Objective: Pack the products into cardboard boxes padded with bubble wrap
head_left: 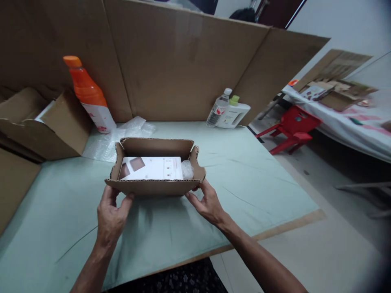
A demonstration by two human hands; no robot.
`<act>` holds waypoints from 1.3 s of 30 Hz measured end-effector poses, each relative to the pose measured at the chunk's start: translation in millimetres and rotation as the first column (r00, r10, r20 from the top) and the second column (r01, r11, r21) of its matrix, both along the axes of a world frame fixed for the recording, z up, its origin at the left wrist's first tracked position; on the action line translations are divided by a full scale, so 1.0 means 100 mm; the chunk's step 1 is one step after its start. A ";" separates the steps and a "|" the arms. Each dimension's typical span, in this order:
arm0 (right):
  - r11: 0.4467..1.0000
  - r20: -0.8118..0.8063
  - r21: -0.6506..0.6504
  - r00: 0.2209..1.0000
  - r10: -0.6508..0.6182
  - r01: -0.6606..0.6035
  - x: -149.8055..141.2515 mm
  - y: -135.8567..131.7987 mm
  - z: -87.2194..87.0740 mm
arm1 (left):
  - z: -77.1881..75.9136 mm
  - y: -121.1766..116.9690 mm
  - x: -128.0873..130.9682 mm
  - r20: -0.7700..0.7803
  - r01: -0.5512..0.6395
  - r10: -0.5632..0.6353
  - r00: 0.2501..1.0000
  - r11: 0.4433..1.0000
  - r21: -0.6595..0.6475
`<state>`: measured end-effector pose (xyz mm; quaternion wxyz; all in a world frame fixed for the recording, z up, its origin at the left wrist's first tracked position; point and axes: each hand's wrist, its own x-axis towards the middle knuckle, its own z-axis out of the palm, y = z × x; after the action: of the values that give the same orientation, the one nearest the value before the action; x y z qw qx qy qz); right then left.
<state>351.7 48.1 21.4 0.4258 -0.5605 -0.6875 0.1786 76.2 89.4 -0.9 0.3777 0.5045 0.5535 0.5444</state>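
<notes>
A small open cardboard box [155, 188] is between my two hands at the middle of the table. Inside it lies a white printed carton [152, 168], with a wad of bubble wrap [187, 169] at its right end. My left hand [112, 209] grips the box's near left corner, thumb on the front wall and fingers partly hidden beneath. At the near right corner, my right hand [207, 202] holds the box the same way, its fingertips mostly hidden behind the cardboard.
Bubble wrap sheet [100, 144] lies behind the box, beside a tall orange-capped bottle [91, 95]. A larger cardboard box [61, 126] stands at left. A clear bottle [218, 109] and white jug [233, 116] stand before a cardboard partition [189, 61]. A red chair [293, 126] is beyond.
</notes>
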 end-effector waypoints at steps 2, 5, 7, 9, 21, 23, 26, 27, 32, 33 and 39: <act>1.000 -0.012 0.014 1.000 0.023 -0.023 -0.05 0.02 -0.02 | 0.01 0.01 -0.04 0.000 -0.012 0.012 1.000 1.000 0.008; 0.998 -0.027 0.015 0.997 0.067 -0.066 -0.13 0.02 -0.11 | 0.04 0.00 -0.09 -0.002 -0.053 0.053 0.999 0.998 0.019; 0.994 -0.041 0.002 0.994 0.106 -0.106 -0.15 0.00 -0.17 | 0.06 0.02 -0.12 -0.002 -0.092 0.092 0.996 0.996 0.014; 0.990 -0.054 -0.006 0.988 0.142 -0.143 -0.15 -0.01 -0.21 | 0.08 0.04 -0.14 0.002 -0.120 0.120 0.993 0.993 0.007; 0.972 0.099 0.189 0.987 0.123 -0.140 0.23 0.48 0.59 | -0.11 0.08 -0.13 0.049 -0.110 0.116 0.992 0.987 -0.113; 0.960 0.204 0.178 0.962 0.181 -0.219 0.22 0.62 0.74 | -0.18 0.07 -0.15 0.016 -0.105 0.109 0.994 0.983 -0.151; 0.954 0.361 0.132 0.910 0.206 -0.268 0.14 0.77 0.93 | -0.26 0.07 -0.19 -0.047 -0.108 0.102 0.994 0.981 -0.160; 0.957 0.398 0.133 0.898 0.186 -0.257 0.10 0.80 0.98 | -0.28 0.07 -0.20 -0.063 -0.102 0.093 0.994 0.982 -0.157; 0.963 0.482 0.101 0.859 0.173 -0.250 -0.01 0.84 1.21 | -0.33 0.08 -0.24 -0.091 -0.086 0.073 0.993 0.986 -0.141; 0.953 0.495 0.025 0.832 0.249 -0.300 -0.01 0.86 1.24 | -0.34 0.09 -0.24 -0.088 -0.091 0.079 0.993 0.986 -0.141; 0.825 0.509 -0.434 0.658 0.556 -0.362 0.09 1.08 1.36 | -0.37 0.09 -0.25 -0.090 -0.093 0.079 0.993 0.983 -0.160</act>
<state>360.3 155.7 157.0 0.0296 -0.4494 -0.8726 0.1890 51.6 98.8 -38.2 0.3707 0.4696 0.6331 0.4911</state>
